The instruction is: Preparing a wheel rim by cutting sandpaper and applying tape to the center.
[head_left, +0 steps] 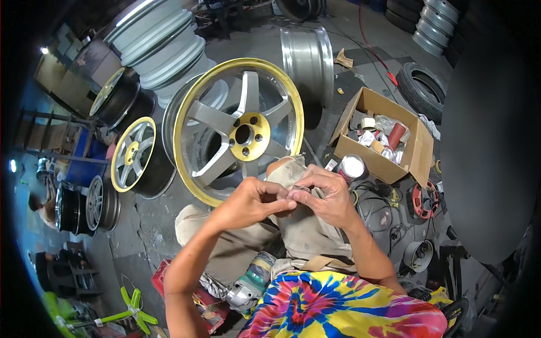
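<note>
Small greyish piece (298, 188) pinched in right hand's (328, 196) grip, above trouser leg (310, 242); left hand's (253, 198) grip beside it, hold cannot be told. Dropping judged possible if pinch is slackened.

Wheel (262, 128): glossy metal | trousers (307, 231): matt cloth | pinched scrap (301, 188): perhaps paper

Above the right thigh (310, 239), left hand (256, 198) and right hand (326, 198) meet at the fingertips, fingers (315, 179) curled, elbows bent.
</note>
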{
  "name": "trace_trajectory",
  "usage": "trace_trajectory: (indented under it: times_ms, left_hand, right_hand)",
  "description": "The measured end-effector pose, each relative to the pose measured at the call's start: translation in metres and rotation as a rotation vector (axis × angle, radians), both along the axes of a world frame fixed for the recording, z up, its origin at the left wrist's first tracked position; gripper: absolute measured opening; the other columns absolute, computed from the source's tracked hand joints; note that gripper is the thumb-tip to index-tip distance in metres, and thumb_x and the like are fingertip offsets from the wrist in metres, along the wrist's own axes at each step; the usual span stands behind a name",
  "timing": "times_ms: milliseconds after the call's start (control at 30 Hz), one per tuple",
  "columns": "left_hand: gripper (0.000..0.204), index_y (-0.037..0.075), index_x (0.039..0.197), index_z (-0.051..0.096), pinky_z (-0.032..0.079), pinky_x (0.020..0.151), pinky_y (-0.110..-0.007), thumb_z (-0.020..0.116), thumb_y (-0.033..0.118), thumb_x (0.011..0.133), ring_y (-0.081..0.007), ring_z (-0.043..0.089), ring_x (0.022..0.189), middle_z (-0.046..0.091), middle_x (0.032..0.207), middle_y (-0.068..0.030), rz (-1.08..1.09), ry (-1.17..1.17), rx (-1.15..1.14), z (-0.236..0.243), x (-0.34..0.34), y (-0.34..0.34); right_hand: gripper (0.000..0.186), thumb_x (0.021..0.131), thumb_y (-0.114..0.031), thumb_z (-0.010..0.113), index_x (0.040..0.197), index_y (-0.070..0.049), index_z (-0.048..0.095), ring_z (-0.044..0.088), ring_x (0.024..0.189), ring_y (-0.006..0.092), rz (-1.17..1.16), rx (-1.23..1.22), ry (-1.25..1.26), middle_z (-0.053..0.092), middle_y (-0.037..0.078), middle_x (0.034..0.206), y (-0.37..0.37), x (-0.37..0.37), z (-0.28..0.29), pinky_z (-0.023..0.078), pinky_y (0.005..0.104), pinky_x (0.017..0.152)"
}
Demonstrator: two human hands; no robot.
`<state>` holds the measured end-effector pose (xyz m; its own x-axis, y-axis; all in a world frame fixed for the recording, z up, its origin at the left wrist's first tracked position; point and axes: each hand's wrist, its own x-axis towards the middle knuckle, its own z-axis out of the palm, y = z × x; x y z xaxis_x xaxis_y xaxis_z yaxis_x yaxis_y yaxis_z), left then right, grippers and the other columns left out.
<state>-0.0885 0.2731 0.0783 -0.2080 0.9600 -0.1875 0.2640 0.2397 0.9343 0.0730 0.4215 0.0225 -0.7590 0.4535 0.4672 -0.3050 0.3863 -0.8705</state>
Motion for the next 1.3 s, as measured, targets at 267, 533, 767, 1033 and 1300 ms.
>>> trace_trajectory:
  times_ms: [267,533,767,1033,1300]
  left_hand:
    - [0.025,-0.002,0.106,0.078,0.056,0.072,-0.027,0.073,0.022,0.1,-0.0069,0.067,0.076,0.077,0.083,-0.005,-0.099,-0.022,0.05,0.009,-0.002,0.003]
    - [0.017,-0.006,0.103,0.075,0.059,0.069,-0.028,0.067,0.009,0.102,-0.0107,0.072,0.075,0.076,0.081,-0.0076,0.056,0.329,0.167,0.012,0.011,0.008]
    - [0.022,-0.007,0.101,0.075,0.056,0.071,-0.028,0.075,0.016,0.099,-0.0091,0.071,0.08,0.076,0.085,-0.0056,-0.041,0.124,0.016,0.013,0.007,0.002]
    - [0.021,-0.006,0.104,0.076,0.059,0.074,-0.027,0.074,0.014,0.1,-0.0099,0.072,0.081,0.077,0.086,-0.0059,-0.015,-0.211,0.114,-0.003,-0.005,-0.002]
    - [0.016,-0.007,0.098,0.074,0.053,0.06,-0.035,0.075,0.005,0.088,-0.0116,0.068,0.066,0.069,0.074,-0.0218,0.146,0.529,0.221,0.002,0.018,-0.004]
  right_hand:
    - [0.035,0.087,-0.015,0.085,0.119,-0.003,0.075,0.067,0.088,0.0167,0.087,0.081,0.003,0.07,0.008,0.101,0.008,0.006,0.017,0.053,0.0304,0.077]
    - [0.024,0.085,-0.013,0.088,0.102,0.001,0.077,0.062,0.078,0.0084,-0.124,-0.247,-0.01,0.067,0.004,0.086,-0.01,0.007,0.002,0.049,0.0251,0.068]
    - [0.021,0.088,-0.011,0.085,0.101,0.001,0.075,0.06,0.08,0.0103,-0.11,-0.21,-0.007,0.064,0.004,0.089,-0.013,0.002,-0.002,0.049,0.0261,0.073]
    - [0.024,0.09,-0.011,0.083,0.108,0.002,0.074,0.061,0.089,0.0145,-0.065,-0.133,0.024,0.064,0.008,0.102,-0.015,-0.002,-0.004,0.049,0.0271,0.075]
    - [0.028,0.08,-0.013,0.09,0.103,-0.001,0.078,0.063,0.077,0.0129,-0.229,-0.098,-0.11,0.068,0.005,0.089,-0.026,-0.013,0.019,0.05,0.0278,0.069]
